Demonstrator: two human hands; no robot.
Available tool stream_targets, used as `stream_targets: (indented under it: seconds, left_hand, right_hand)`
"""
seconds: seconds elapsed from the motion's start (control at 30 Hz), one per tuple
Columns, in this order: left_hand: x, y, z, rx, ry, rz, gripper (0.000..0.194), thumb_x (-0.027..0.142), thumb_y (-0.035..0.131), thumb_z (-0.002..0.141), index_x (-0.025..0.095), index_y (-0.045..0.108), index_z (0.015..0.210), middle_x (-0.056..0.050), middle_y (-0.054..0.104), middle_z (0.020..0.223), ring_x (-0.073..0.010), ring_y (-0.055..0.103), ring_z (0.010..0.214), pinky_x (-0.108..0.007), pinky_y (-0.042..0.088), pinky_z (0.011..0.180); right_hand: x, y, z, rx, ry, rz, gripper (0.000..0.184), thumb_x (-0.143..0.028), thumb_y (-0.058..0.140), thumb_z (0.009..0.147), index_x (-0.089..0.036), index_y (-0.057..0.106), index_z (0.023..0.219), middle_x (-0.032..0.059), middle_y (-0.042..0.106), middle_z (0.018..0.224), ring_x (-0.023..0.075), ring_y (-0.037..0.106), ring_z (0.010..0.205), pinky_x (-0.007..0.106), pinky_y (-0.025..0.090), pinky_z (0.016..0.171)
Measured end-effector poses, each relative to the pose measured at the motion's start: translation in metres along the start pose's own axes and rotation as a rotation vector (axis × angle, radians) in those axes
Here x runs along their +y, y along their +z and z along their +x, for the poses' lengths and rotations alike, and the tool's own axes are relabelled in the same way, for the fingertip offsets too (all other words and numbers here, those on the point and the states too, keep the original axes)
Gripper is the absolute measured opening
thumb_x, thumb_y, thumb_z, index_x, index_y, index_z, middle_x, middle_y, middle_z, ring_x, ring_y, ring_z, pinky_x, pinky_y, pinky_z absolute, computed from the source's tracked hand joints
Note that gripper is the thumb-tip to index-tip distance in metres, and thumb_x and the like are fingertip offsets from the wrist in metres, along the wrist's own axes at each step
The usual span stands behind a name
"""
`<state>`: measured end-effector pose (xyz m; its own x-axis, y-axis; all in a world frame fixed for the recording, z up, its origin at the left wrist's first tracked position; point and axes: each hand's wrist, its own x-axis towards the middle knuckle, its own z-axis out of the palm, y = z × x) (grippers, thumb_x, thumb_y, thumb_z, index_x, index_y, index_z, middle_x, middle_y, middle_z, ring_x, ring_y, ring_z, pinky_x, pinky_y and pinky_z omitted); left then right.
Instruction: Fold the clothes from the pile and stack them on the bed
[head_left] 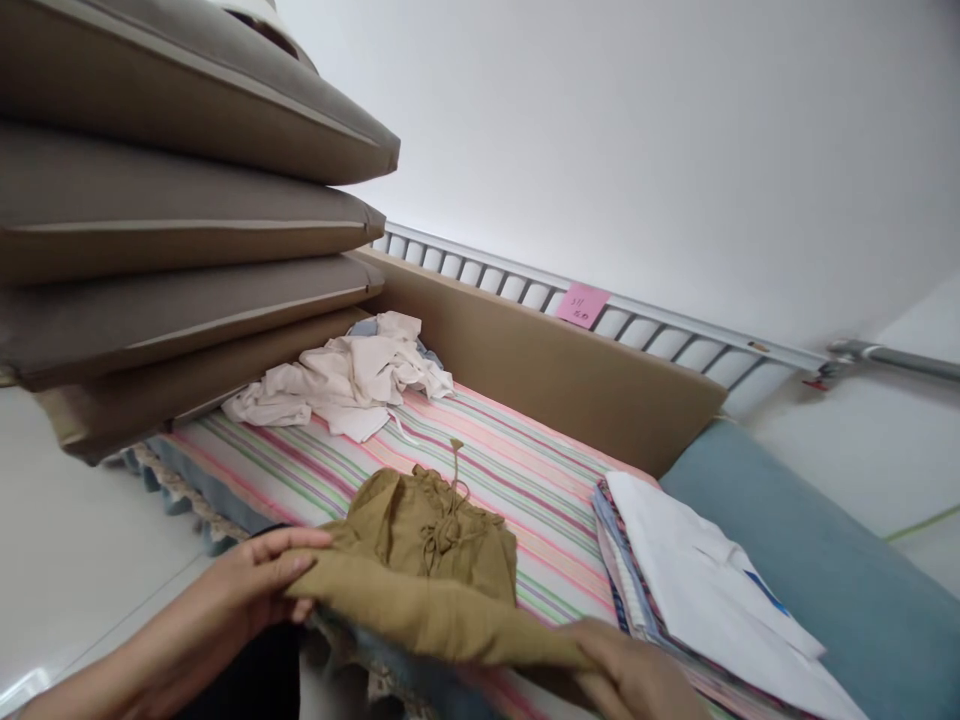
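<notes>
Olive fabric garment (420, 600): its long fold runs from the left hand (259, 580) across to the right hand (634, 670), each gripping an end; the gathered part lies just beyond, nearer the left, on striped bedding (540, 480).

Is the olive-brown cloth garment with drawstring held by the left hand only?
No, the left hand and right hand both hold the olive-brown cloth garment with drawstring along its near edge.

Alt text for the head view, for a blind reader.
A person's left hand and right hand hold the near edge of an olive garment on a striped sheet. Folded clothes lie stacked at right, crumpled pale clothes beyond, near stacked cushions.
</notes>
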<state>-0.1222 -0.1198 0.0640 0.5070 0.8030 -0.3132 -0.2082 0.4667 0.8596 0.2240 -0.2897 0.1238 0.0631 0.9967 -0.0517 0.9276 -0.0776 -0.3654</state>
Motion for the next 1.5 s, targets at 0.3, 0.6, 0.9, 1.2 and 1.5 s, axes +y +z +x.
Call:
stream_targets:
  seconds: [0.3,0.6,0.9,1.2,1.5]
  left_hand:
    - [0.049,0.050,0.144,-0.055,0.043,-0.100,0.013,0.015,0.057,0.081,0.012,0.067,0.088,-0.008,0.069,0.085,-0.0135,0.065,0.074,-0.022,0.053,0.068]
    - [0.002,0.062,0.280,0.207,0.036,0.257,0.047,0.018,0.067,0.074,0.008,0.051,0.117,-0.010,0.066,0.085,-0.0186,0.064,0.076,-0.032,0.052,0.073]
    - [-0.043,-0.016,0.159,-0.527,0.723,1.497,0.068,0.023,0.057,0.080,0.030,0.032,0.142,-0.006,0.035,0.148,-0.0280,0.028,0.136,-0.049,0.018,0.113]
    - [-0.069,-0.013,0.197,-0.317,0.777,1.597,0.048,0.004,0.043,0.076,0.021,0.060,0.118,-0.010,0.063,0.119,-0.0231,0.057,0.110,-0.038,0.041,0.098]
    - [0.037,0.040,0.147,-0.157,0.660,1.313,0.040,0.008,0.044,0.065,0.018,0.068,0.096,-0.005,0.071,0.092,-0.0195,0.063,0.086,-0.027,0.045,0.078]
  right_hand:
    - [0.055,-0.035,0.148,0.082,0.213,0.135,0.022,-0.033,0.051,0.075,-0.018,0.065,0.065,-0.0025,0.063,0.062,0.0117,0.055,0.061,0.021,0.038,0.055]
    - [0.133,0.049,0.242,0.164,0.481,0.032,0.036,-0.022,0.052,0.076,-0.012,0.062,0.110,0.0117,0.067,0.105,0.0227,0.061,0.097,0.032,0.046,0.083]
    - [0.103,0.155,0.087,0.246,-0.208,-0.235,0.062,-0.029,0.053,0.079,-0.029,0.037,0.139,0.0054,0.035,0.147,0.0271,0.033,0.134,0.049,0.033,0.107]
    - [0.098,0.152,0.103,0.171,0.082,-0.241,0.073,0.006,0.034,0.058,-0.018,0.057,0.123,0.0056,0.058,0.128,0.0179,0.052,0.119,0.035,0.039,0.103]
    - [0.063,0.018,0.081,0.329,0.138,0.087,0.053,-0.012,0.038,0.063,-0.024,0.067,0.106,0.0024,0.069,0.106,0.0204,0.061,0.099,0.033,0.046,0.088]
